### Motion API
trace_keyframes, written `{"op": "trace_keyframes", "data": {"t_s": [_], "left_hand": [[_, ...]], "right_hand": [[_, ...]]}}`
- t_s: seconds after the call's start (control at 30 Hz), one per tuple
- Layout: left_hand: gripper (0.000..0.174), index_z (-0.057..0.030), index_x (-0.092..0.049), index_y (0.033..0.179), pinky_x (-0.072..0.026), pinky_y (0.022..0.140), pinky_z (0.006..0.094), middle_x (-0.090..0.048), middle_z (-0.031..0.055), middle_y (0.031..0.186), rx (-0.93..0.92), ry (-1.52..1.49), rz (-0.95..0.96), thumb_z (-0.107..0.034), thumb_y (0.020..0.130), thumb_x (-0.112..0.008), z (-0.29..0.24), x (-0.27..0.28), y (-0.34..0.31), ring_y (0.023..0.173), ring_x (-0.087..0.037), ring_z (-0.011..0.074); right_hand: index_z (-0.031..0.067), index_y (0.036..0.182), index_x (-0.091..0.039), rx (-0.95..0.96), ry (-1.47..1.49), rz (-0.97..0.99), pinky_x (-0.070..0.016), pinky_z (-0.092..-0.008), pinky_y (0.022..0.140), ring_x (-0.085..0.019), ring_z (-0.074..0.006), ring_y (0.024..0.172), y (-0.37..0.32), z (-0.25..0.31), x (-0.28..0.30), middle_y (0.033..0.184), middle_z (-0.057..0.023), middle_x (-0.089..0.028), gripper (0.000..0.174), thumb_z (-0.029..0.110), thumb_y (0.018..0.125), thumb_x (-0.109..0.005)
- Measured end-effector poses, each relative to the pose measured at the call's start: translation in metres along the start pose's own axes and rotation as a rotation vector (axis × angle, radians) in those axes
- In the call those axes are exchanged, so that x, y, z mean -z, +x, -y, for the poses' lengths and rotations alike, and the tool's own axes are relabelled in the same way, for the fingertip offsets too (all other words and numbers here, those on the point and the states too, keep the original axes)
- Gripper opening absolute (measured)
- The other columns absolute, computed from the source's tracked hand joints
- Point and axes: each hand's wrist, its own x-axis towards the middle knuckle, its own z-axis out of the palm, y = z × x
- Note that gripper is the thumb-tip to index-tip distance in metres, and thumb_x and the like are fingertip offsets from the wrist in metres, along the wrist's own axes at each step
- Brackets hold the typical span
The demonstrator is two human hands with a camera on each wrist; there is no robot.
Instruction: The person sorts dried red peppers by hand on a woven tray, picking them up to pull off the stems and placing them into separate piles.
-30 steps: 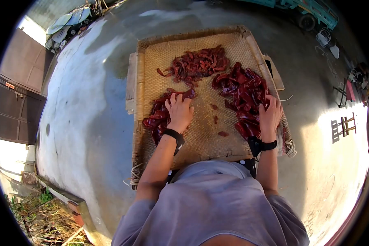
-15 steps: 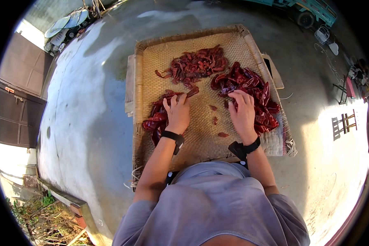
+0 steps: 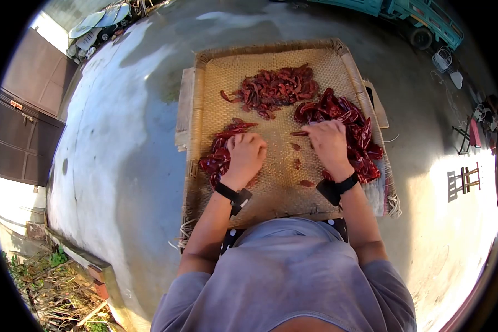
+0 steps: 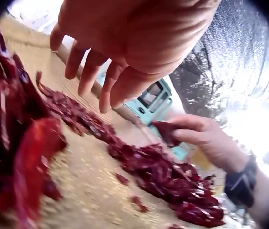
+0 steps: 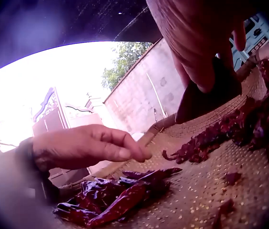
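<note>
My right hand [image 3: 331, 146] pinches a dark red dried chili pepper [image 5: 206, 102] between thumb and fingers, beside the left edge of the right-hand chili pile [image 3: 365, 135]. In the left wrist view, this same pepper stands out from the fingertips. My left hand [image 3: 248, 157] hovers at the inner side of the left chili pile [image 3: 216, 157], its fingers loosely bent with nothing between them. In the right wrist view the left fingertips hang just above that pile's glossy whole peppers [image 5: 125, 198].
All piles lie on a woven rectangular tray [image 3: 276, 193] with a raised rim. A heap of smaller, torn chili pieces [image 3: 276, 88] is at its far side. A few loose scraps [image 3: 306, 183] lie mid-tray. Farther off stands a teal vehicle [image 3: 426, 22] on the concrete floor [image 3: 122, 138].
My right hand has moved left from the outer side of the right pile and now has a pepper in its fingers. The left hand's spread fingers have drawn in, leaving a pepper on the left pile.
</note>
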Motion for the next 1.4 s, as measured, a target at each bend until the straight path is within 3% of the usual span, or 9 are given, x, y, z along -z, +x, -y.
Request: {"op": "trace_keyframes", "data": {"t_s": [0.07, 0.17, 0.33, 0.47, 0.77, 0.97, 1.2, 1.33, 1.4], "left_hand": [[0.026, -0.0120, -0.067, 0.116, -0.0295, 0.107, 0.0515, -0.057, 0.0076, 0.129, 0.105, 0.088, -0.149, -0.013, 0.090, -0.065, 0.027, -0.006, 0.004, 0.123, -0.047, 0.0325], [0.040, -0.0125, -0.056, 0.135, -0.0276, 0.109, 0.0577, -0.051, 0.0113, 0.141, 0.268, 0.231, -0.099, -0.015, 0.096, -0.060, 0.055, -0.011, 0.015, 0.132, -0.041, 0.0372], [0.052, -0.0145, -0.042, 0.149, -0.0240, 0.111, 0.0636, -0.047, 0.0102, 0.148, 0.347, 0.246, 0.051, -0.020, 0.100, -0.056, 0.070, -0.016, 0.034, 0.139, -0.035, 0.0404], [0.056, -0.0171, -0.043, 0.148, -0.0253, 0.110, 0.0630, -0.051, 0.0107, 0.141, 0.345, 0.273, 0.089, -0.020, 0.096, -0.063, 0.090, -0.033, 0.037, 0.133, -0.040, 0.0390], [0.033, -0.0113, -0.055, 0.109, -0.0330, 0.104, 0.0595, -0.059, 0.0121, 0.113, 0.253, 0.151, 0.042, -0.005, 0.081, -0.071, 0.080, -0.021, 0.032, 0.113, -0.054, 0.0378], [0.033, -0.0102, -0.053, 0.111, -0.0435, 0.090, 0.0483, -0.059, 0.0138, 0.110, 0.042, -0.087, -0.111, 0.001, 0.083, -0.069, 0.047, 0.009, 0.025, 0.100, -0.060, 0.0351], [0.036, -0.0026, -0.051, 0.112, -0.0499, 0.081, 0.0431, -0.060, 0.0194, 0.102, -0.021, -0.340, -0.019, 0.005, 0.082, -0.069, -0.002, 0.020, 0.003, 0.096, -0.062, 0.0347], [0.033, -0.0028, -0.053, 0.112, -0.0512, 0.082, 0.0407, -0.063, 0.0169, 0.105, 0.157, -0.390, -0.131, 0.005, 0.084, -0.069, -0.011, 0.007, -0.010, 0.093, -0.064, 0.0319], [0.034, -0.0028, -0.054, 0.116, -0.0514, 0.083, 0.0394, -0.064, 0.0163, 0.110, 0.251, -0.507, -0.157, 0.004, 0.085, -0.069, -0.017, 0.006, -0.015, 0.094, -0.064, 0.0292]], "right_hand": [[0.0153, 0.109, -0.071, -0.064, -0.131, -0.122, -0.0390, -0.0428, 0.101, -0.059, -0.0234, 0.106, 0.011, -0.013, 0.020, 0.106, -0.0020, -0.071, 0.026, 0.008, 0.087, -0.062], [0.0157, 0.114, -0.070, -0.177, -0.315, -0.272, -0.0363, -0.0467, 0.105, -0.056, -0.0241, 0.113, 0.019, -0.039, 0.025, 0.115, -0.0011, -0.068, 0.024, 0.013, 0.092, -0.062], [0.0162, 0.119, -0.067, -0.332, -0.387, -0.153, -0.0281, -0.0525, 0.111, -0.048, -0.0273, 0.127, 0.001, -0.053, 0.006, 0.124, -0.0031, -0.064, 0.029, 0.026, 0.092, -0.065], [0.0158, 0.122, -0.064, -0.305, -0.292, -0.161, -0.0284, -0.0513, 0.112, -0.047, -0.0286, 0.129, -0.004, -0.022, 0.006, 0.129, -0.0055, -0.059, 0.032, 0.020, 0.091, -0.065], [0.0122, 0.116, -0.064, -0.105, 0.015, -0.087, -0.0374, -0.0467, 0.104, -0.052, -0.0295, 0.120, -0.012, 0.039, -0.020, 0.120, -0.0063, -0.061, 0.031, 0.010, 0.085, -0.066], [0.0112, 0.128, -0.059, -0.162, 0.333, 0.075, -0.0487, -0.0432, 0.090, -0.060, -0.0346, 0.105, -0.010, 0.069, -0.019, 0.120, -0.0130, -0.062, 0.039, 0.013, 0.090, -0.065], [0.0079, 0.127, -0.060, -0.268, 0.744, 0.088, -0.0529, -0.0416, 0.082, -0.066, -0.0366, 0.094, -0.015, 0.079, -0.039, 0.113, -0.0182, -0.066, 0.030, 0.015, 0.098, -0.060], [0.0084, 0.122, -0.063, -0.528, 0.674, 0.258, -0.0525, -0.0406, 0.080, -0.066, -0.0364, 0.093, -0.020, 0.077, -0.019, 0.109, -0.0176, -0.068, 0.026, 0.013, 0.098, -0.057], [0.0094, 0.123, -0.063, -0.436, 0.565, 0.137, -0.0520, -0.0408, 0.081, -0.066, -0.0362, 0.094, -0.023, 0.062, -0.026, 0.109, -0.0169, -0.067, 0.026, 0.012, 0.098, -0.056]]}}
